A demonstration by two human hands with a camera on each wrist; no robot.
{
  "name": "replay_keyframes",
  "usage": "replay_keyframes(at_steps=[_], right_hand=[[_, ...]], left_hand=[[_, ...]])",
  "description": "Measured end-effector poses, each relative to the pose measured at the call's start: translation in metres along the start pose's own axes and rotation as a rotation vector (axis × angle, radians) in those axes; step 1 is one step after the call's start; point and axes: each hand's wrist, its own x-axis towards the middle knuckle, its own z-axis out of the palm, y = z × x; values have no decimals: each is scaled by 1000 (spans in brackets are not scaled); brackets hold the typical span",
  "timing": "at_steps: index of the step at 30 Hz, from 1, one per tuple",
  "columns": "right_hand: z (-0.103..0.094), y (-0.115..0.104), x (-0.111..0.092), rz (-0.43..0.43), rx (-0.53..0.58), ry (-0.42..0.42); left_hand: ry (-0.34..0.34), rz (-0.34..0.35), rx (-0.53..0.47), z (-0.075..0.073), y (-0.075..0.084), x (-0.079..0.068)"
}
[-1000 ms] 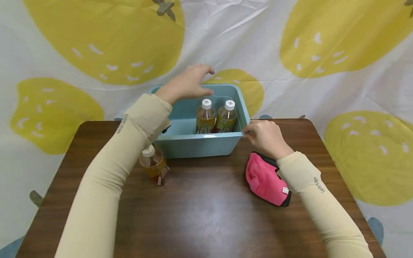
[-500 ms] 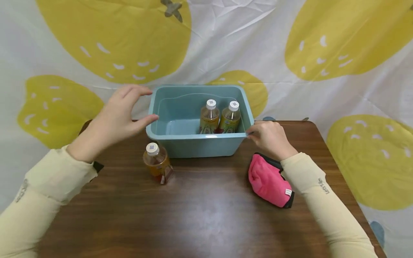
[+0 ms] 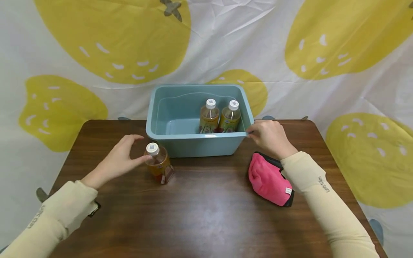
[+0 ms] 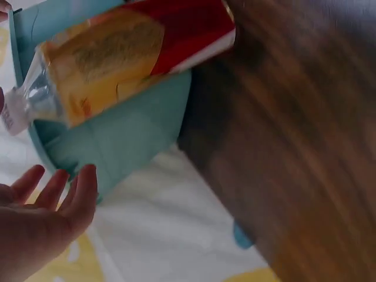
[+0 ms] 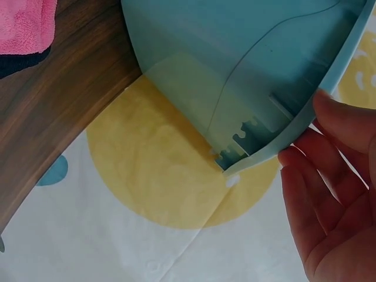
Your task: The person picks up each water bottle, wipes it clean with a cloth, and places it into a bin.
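Note:
On the table, at the front left corner of a blue plastic bin, stands a bottle of amber drink with a white cap. My left hand reaches around this bottle with fingers and thumb spread; the thumb tip is by the cap, and the left wrist view shows the fingers apart from the bottle. My right hand pinches the bin's front right rim between thumb and fingers, as the right wrist view shows at the rim. Two similar bottles, one left and one right, stand upright inside the bin's right half.
A pink cloth item with black edging lies on the brown wooden table, below my right wrist. Behind the bin hangs a white curtain printed with yellow lemons.
My left hand has gone from above the bin, out to the left, then down to the bottle on the table. The right hand has stayed on the bin's rim.

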Motion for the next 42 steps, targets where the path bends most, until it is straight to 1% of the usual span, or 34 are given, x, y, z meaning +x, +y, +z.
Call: replay_keyframes(at_steps=[3, 6, 11, 14, 17, 22, 26, 30, 35, 37, 38, 40, 42], right_hand=[[0, 0, 0, 5, -3, -6], [1, 0, 0, 6, -4, -4], [2, -2, 1, -1, -4, 1], [2, -5, 0, 4, -3, -8], [1, -6, -2, 5, 3, -5], [-1, -6, -2, 10, 7, 7], [-3, -8, -2, 71, 3, -23], [-6, -11, -6, 135, 24, -67], [-13, -4, -19, 133, 41, -67], [-14, 3, -27, 137, 43, -99], [-15, 7, -32, 147, 46, -133], [-13, 16, -42, 176, 55, -233], [-9, 24, -53, 202, 63, -355]], left_hand=[[-32, -10, -51, 8, -2, 0], [-42, 8, -86, 14, -2, 1], [-15, 53, -118, 23, -3, -2], [11, 53, -123, 26, -4, -5], [25, 29, -147, 28, -5, -6], [36, 0, -186, 29, -2, -3], [52, 3, -183, 29, 0, -2], [51, 5, -201, 30, 3, -4], [38, -8, -202, 32, 3, -5], [38, -10, -194, 32, 3, -5], [40, -7, -190, 32, 3, -5], [45, -5, -177, 32, 4, -5], [51, -2, -164, 32, 4, -4]])
